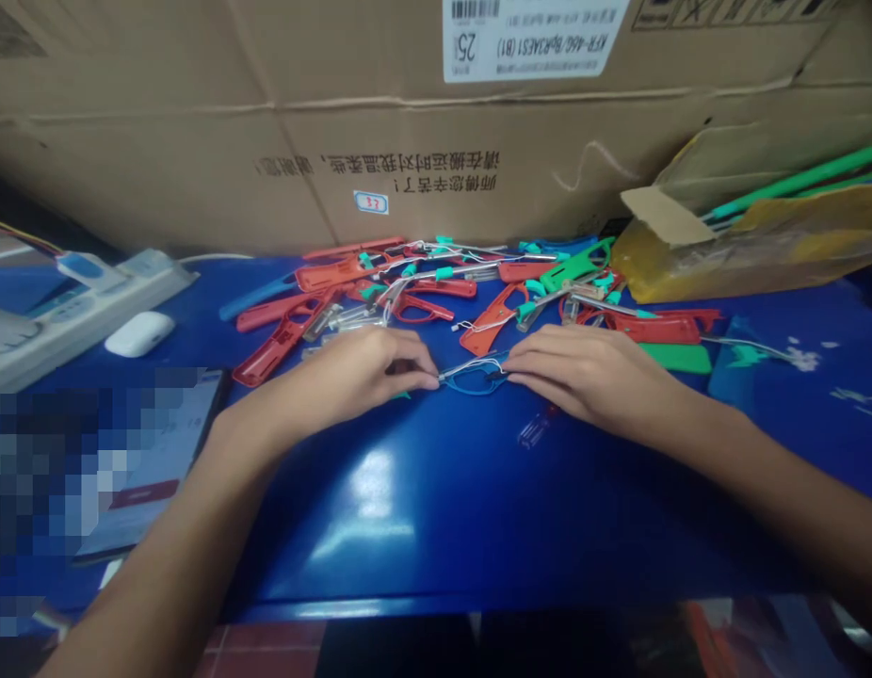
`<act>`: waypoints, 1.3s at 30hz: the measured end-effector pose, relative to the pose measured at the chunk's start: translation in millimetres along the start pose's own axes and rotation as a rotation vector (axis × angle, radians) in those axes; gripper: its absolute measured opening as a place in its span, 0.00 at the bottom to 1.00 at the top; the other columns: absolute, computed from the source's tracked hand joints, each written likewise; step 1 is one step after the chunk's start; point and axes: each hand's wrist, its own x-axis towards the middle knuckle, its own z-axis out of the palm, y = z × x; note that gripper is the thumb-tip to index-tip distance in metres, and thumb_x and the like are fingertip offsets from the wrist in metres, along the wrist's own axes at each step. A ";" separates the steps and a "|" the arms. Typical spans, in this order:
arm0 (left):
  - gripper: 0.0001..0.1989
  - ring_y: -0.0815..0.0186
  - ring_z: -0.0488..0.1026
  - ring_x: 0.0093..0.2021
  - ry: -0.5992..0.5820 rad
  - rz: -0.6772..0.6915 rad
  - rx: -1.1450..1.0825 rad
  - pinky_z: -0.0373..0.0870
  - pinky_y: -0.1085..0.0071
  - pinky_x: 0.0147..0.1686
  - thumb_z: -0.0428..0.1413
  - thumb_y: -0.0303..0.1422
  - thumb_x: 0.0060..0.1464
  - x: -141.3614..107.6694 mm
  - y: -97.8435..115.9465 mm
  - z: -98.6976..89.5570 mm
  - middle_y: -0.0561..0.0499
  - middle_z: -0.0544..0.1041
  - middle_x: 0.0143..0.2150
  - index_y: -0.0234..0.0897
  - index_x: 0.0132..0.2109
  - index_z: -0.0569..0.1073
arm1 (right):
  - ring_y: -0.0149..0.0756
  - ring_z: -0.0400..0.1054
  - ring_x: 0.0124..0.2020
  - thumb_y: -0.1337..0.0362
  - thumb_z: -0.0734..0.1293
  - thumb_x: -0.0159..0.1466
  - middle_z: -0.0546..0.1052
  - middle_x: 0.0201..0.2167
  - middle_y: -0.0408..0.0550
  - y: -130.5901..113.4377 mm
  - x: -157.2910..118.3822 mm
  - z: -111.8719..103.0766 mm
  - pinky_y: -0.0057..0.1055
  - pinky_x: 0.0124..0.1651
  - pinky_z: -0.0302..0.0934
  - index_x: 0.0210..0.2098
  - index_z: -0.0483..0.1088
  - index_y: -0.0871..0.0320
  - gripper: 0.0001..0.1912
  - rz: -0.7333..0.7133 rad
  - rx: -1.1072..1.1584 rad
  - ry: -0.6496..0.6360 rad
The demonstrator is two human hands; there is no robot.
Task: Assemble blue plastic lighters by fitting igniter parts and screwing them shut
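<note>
Left hand point(365, 372) and right hand point(584, 372) are both pinching this blue plastic looped part point(471, 387) with thin white wires point(471, 365), mid-desk, red plastic casings point(284, 344) piled toward the back edge.

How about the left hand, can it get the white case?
Probably yes: nothing covers the white case. The left hand seems busy holding the blue part, though, and a red handle lies between, likely low enough to pass over.
</note>
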 end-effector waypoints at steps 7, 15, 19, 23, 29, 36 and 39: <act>0.09 0.64 0.76 0.40 -0.003 -0.004 0.025 0.68 0.70 0.39 0.58 0.37 0.63 0.1 3.2 -0.2 0.49 0.81 0.42 0.39 0.42 0.81 | 0.45 0.73 0.51 0.60 0.56 0.75 0.79 0.53 0.48 2.0 -8.7 -5.5 0.44 0.53 0.69 0.54 0.76 0.54 0.19 -0.035 0.028 -0.053; 0.09 0.65 0.76 0.40 0.002 -0.013 0.025 0.68 0.71 0.40 0.57 0.37 0.64 -2.0 2.3 0.3 0.50 0.80 0.42 0.40 0.42 0.80 | 0.52 0.72 0.49 0.62 0.61 0.72 0.78 0.47 0.60 -21.7 -7.5 -1.8 0.47 0.50 0.69 0.53 0.75 0.63 0.17 0.016 -0.171 -0.075; 0.09 0.66 0.75 0.39 -0.005 -0.014 -0.003 0.68 0.71 0.40 0.57 0.37 0.65 -2.2 2.7 0.4 0.51 0.80 0.40 0.40 0.42 0.80 | 0.44 0.74 0.44 0.63 0.61 0.72 0.78 0.45 0.55 -15.2 -6.3 -6.0 0.41 0.46 0.71 0.52 0.75 0.60 0.15 0.027 -0.088 -0.037; 0.08 0.66 0.75 0.39 -0.002 -0.034 0.003 0.68 0.70 0.40 0.57 0.37 0.65 -2.0 3.8 -0.3 0.51 0.79 0.40 0.39 0.42 0.80 | 0.40 0.74 0.41 0.64 0.60 0.73 0.77 0.44 0.52 -4.2 -4.2 -0.6 0.38 0.44 0.70 0.47 0.76 0.58 0.13 -0.027 -0.040 0.060; 0.08 0.66 0.75 0.40 -0.011 -0.009 0.045 0.68 0.70 0.42 0.56 0.35 0.66 -4.1 7.6 -0.7 0.51 0.79 0.42 0.39 0.43 0.79 | 0.40 0.73 0.39 0.63 0.59 0.74 0.78 0.38 0.49 -4.3 2.9 20.2 0.41 0.47 0.69 0.41 0.74 0.59 0.13 -0.082 -0.037 0.152; 0.09 0.66 0.75 0.41 0.003 0.003 0.084 0.67 0.69 0.42 0.55 0.35 0.66 -5.7 3.1 1.6 0.51 0.79 0.42 0.38 0.44 0.79 | 0.39 0.72 0.37 0.61 0.59 0.74 0.78 0.36 0.48 -0.5 4.5 21.1 0.41 0.49 0.68 0.40 0.73 0.60 0.13 -0.097 0.004 0.153; 0.09 0.66 0.75 0.40 0.005 0.007 0.075 0.66 0.69 0.41 0.55 0.35 0.66 -5.1 1.6 2.2 0.51 0.79 0.42 0.39 0.44 0.79 | 0.37 0.72 0.38 0.62 0.59 0.74 0.78 0.37 0.48 2.2 5.2 20.5 0.38 0.49 0.67 0.40 0.73 0.60 0.13 -0.089 0.080 0.143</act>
